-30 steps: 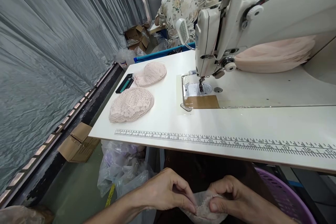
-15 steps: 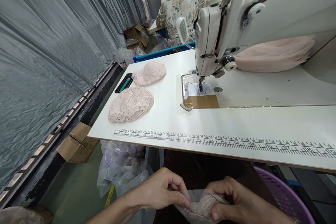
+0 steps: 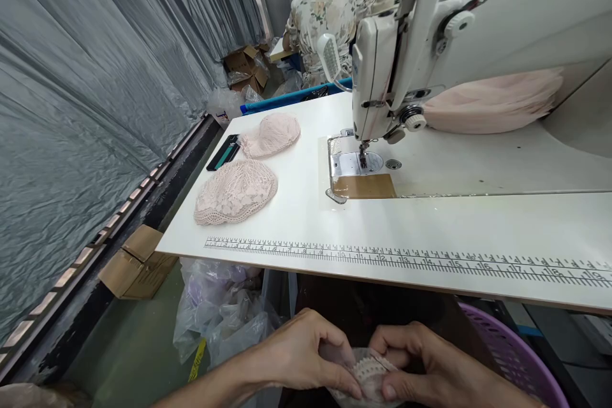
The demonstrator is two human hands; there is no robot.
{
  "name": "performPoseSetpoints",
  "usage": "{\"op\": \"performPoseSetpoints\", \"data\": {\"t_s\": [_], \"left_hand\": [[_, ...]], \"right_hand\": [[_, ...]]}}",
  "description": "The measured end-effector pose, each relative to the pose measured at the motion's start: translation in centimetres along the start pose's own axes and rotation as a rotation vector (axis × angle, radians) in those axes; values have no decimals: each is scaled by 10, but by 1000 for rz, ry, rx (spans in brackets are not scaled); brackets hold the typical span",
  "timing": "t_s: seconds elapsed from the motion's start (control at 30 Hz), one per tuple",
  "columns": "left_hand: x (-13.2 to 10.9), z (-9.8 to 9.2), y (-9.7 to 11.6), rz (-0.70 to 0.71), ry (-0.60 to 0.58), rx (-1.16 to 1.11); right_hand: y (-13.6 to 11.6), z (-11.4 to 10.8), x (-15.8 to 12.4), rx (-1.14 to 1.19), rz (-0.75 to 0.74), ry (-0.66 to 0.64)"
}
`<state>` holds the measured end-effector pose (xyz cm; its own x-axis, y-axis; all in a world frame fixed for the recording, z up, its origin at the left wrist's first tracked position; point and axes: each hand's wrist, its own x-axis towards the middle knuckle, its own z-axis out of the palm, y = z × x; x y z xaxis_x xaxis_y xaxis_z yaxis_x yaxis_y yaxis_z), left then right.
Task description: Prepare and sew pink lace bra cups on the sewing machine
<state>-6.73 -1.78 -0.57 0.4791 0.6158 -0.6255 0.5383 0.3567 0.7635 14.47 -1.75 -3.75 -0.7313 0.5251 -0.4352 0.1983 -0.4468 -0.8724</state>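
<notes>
Below the table's front edge, a piece of pale pink lace fabric is pinched between both hands. My left hand grips its left side with thumb and fingers. My right hand holds the right side, thumb on top. Sheer cloth shows around the scalloped lace edge; the lower part of the piece runs out of the picture. Two pink lace cup pieces lie on the table: a nearer one and a farther one. Neither is touched by a hand.
A white sewing machine stands on the white table, which has a printed ruler. Pink fabric lies under the machine arm. A purple basket, plastic bags and a cardboard box are below. Another person sits beyond.
My hands have come closer together on the lace fabric, bunching it so less of it shows. The camera view has shifted slightly.
</notes>
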Motion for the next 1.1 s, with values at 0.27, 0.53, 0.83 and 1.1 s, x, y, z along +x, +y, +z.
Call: {"op": "performPoseSetpoints", "data": {"t_s": [0.27, 0.53, 0.83, 1.1], "left_hand": [[2, 2, 3, 15, -26, 14], [7, 5, 6, 20, -17, 50], [4, 6, 9, -10, -74, -25], [5, 4, 8, -2, -125, -136]], "right_hand": [[-1, 1, -7, -70, -1, 33], [9, -6, -10, -106, -65, 82], [4, -5, -12, -76, -31, 92], [14, -11, -16, -21, -32, 63]]}}
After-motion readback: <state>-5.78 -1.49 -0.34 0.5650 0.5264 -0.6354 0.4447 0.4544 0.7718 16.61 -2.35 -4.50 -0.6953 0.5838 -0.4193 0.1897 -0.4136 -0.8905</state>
